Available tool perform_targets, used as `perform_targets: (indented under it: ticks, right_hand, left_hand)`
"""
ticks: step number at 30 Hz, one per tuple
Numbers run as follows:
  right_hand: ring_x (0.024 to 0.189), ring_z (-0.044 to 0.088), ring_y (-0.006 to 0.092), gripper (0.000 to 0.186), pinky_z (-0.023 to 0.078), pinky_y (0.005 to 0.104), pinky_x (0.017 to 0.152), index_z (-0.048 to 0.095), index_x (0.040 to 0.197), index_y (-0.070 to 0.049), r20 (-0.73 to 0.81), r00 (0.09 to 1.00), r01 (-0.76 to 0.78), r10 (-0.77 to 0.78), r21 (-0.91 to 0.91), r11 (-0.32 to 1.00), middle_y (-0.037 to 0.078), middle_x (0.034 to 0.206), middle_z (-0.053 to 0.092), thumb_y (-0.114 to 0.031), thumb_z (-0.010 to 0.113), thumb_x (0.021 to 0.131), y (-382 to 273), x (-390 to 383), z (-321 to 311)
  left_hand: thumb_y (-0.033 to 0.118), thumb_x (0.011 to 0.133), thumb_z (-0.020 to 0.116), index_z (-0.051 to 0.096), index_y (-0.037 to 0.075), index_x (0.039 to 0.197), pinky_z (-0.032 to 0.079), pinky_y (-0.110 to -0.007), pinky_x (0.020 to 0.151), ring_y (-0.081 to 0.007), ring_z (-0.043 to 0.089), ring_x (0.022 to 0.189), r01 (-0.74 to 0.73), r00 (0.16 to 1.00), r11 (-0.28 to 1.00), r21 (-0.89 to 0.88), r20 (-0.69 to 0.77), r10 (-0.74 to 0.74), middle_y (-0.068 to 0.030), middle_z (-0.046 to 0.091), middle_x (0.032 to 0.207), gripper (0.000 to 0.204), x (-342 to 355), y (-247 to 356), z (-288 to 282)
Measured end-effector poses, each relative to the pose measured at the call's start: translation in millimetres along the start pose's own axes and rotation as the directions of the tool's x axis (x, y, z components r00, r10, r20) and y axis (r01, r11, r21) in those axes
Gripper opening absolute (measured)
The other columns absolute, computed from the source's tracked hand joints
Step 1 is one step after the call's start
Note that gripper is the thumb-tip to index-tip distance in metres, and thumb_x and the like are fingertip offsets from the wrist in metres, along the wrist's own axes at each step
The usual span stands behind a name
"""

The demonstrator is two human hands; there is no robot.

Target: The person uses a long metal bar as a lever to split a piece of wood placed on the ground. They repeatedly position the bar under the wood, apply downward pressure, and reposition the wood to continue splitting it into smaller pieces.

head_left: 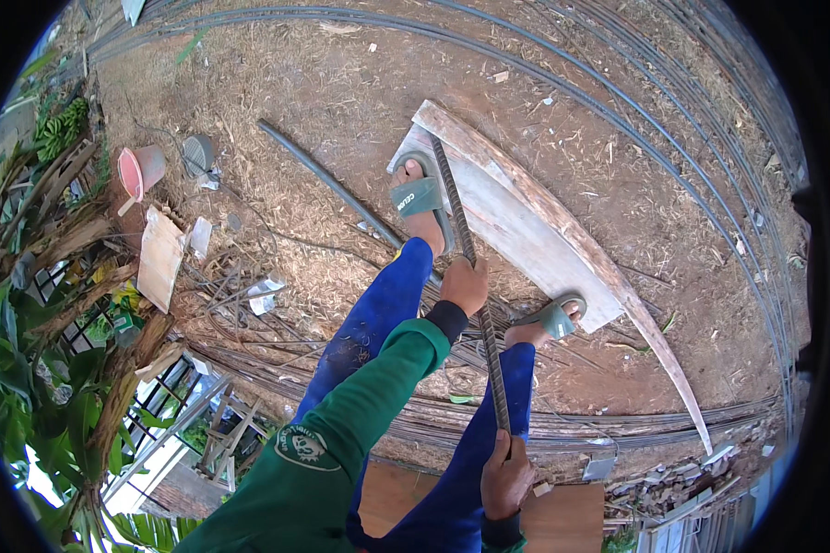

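A ribbed steel bar (456, 204) runs from the far edge of a pale board down between my legs. My left hand (466, 285) is wrapped round its middle. My right hand (507, 475) grips it at the near end, beside my right thigh. The bar's far end is by a long rough wooden plank (516, 195) that lies along the board (489, 207). My left sandal (418, 196) is on the board's left end, and my right sandal (563, 316) is at its near right part. What lies under my right palm is hidden.
Long thin rods (563, 76) curve along the far and right side. A dark pipe (318, 170) lies left of my foot. Further left are a red bucket (142, 171), a grey container (196, 155), a wooden sheet (160, 258) and banana plants. Bundled bars (599, 426) lie behind my legs.
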State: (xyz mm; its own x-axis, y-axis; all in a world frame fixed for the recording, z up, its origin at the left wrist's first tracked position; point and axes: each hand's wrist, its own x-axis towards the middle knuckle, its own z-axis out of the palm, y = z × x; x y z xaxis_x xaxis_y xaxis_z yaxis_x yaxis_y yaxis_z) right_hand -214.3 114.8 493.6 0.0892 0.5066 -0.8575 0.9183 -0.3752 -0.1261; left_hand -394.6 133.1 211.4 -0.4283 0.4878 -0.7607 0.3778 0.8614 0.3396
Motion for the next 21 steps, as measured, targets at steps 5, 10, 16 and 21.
perform_targets:
  ticks: [5, 10, 16, 21]
  right_hand:
    - [0.055, 0.058, 0.04, 0.029, 0.041, 0.0491, 0.048, 0.056, 0.078, -0.004, -0.096, 0.993, 0.066, -0.065, 0.014, 0.998, 0.019, 0.063, 0.058, -0.026, 0.056, 0.098, 39, 35, 34]
    - [0.057, 0.058, 0.043, 0.029, 0.043, 0.0502, 0.05, 0.054, 0.08, -0.004, -0.129, 0.972, 0.196, -0.197, -0.027, 0.98, 0.021, 0.065, 0.058, -0.026, 0.054, 0.098, 111, 95, 69]
    - [0.06, 0.058, 0.0448, 0.028, 0.044, 0.0517, 0.053, 0.052, 0.084, -0.003, -0.101, 0.932, 0.35, -0.349, -0.005, 0.937, 0.023, 0.066, 0.058, -0.027, 0.053, 0.098, 185, 171, 116]
    - [0.062, 0.058, 0.044, 0.029, 0.045, 0.0512, 0.053, 0.051, 0.089, -0.005, -0.111, 0.898, 0.427, -0.426, -0.019, 0.904, 0.021, 0.068, 0.057, -0.031, 0.049, 0.1, 238, 257, 126]
  left_hand:
    - [0.038, 0.095, 0.05, 0.056, -0.007, 0.079, 0.046, -0.056, 0.079, -0.0508, 0.06, 0.087, -0.132, 0.991, 0.99, 0.053, 0.034, 0.13, -0.0344, 0.061, 0.082, 0.048, 19, -6, 20]
    - [0.041, 0.098, 0.048, 0.058, -0.005, 0.083, 0.049, -0.054, 0.078, -0.0477, 0.063, 0.085, 0.146, 0.987, 0.989, -0.026, 0.076, -0.144, -0.0312, 0.064, 0.083, 0.049, 29, 3, 44]
    - [0.031, 0.099, 0.046, 0.06, -0.008, 0.102, 0.05, -0.052, 0.069, -0.0428, 0.064, 0.076, -0.356, 0.921, 0.804, 0.477, 0.325, 0.215, -0.0259, 0.063, 0.077, 0.041, 53, 2, 68]
    - [0.027, 0.098, 0.052, 0.06, -0.01, 0.107, 0.052, -0.049, 0.061, -0.0397, 0.065, 0.068, 0.001, 0.961, 0.99, 0.142, 0.274, -0.04, -0.0229, 0.062, 0.074, 0.039, 81, 1, 113]
